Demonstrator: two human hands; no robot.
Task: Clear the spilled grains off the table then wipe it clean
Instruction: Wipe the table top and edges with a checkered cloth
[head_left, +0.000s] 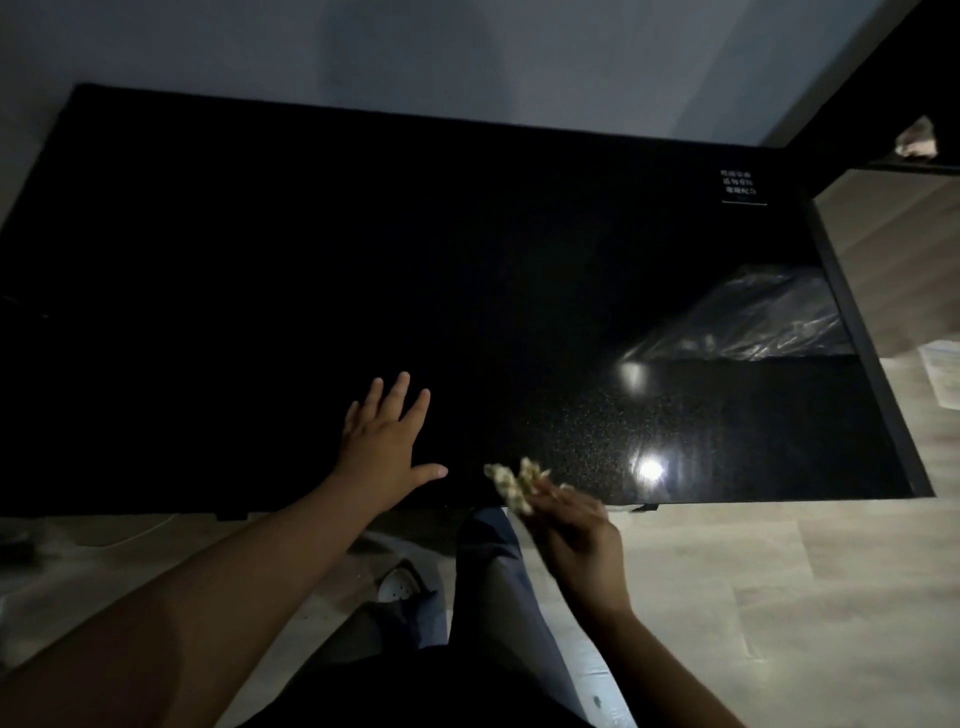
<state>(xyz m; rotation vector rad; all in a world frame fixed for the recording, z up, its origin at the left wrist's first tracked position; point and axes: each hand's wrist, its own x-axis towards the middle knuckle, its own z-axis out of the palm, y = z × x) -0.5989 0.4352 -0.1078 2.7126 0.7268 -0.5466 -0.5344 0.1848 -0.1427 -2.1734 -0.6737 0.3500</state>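
Location: a plain, dim indoor room, probably domestic. Indicators: a glossy black speckled worktop (467, 260) set against a bare pale grey wall (415, 52), a light wood-plank floor (779, 597), and a small white printed label (743, 188) at the worktop's far right corner.

The table (363, 260) has a black, glossy top, finely speckled at the near right, where glare falls. A clear, crinkled plastic sheet (753, 322) shines on its right side. The floor (779, 597) looks like pale matt wood. The crumpled wad (514, 486) looks rough.
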